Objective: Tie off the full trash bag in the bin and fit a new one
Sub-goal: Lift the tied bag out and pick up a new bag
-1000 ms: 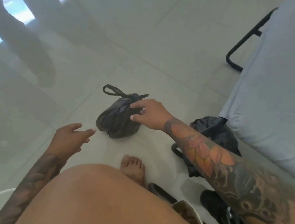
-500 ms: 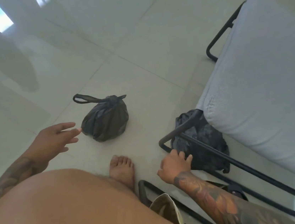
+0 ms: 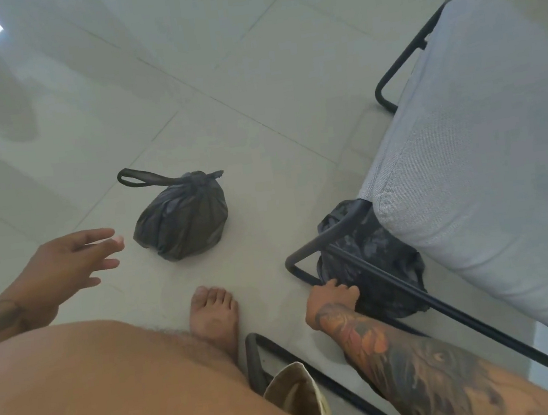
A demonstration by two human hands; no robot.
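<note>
Listing left to right: my left hand, fingers spread apart and empty, hovering above the tiled floor. Just beyond those fingertips, not touching them: the tied trash bag, black, knotted at the top, one loop handle lying out to its left, resting on the floor. Nearer me than the bag: my bare foot. Further right: my right hand, fingers curled together against dark crumpled plastic that sits inside a black metal frame; whether the fingers have actually closed on the plastic, I cannot tell. I judge this plastic to be the bin's lining or the new bag, though the bin itself is not clearly shown. Beyond and right of that hand: a grey cushion on the same frame. Step in hand, by my reading: tying is done, fitting the fresh bag begins. Next move calls for a firm pinch on the plastic's edge and both hands opening its mouth.
</note>
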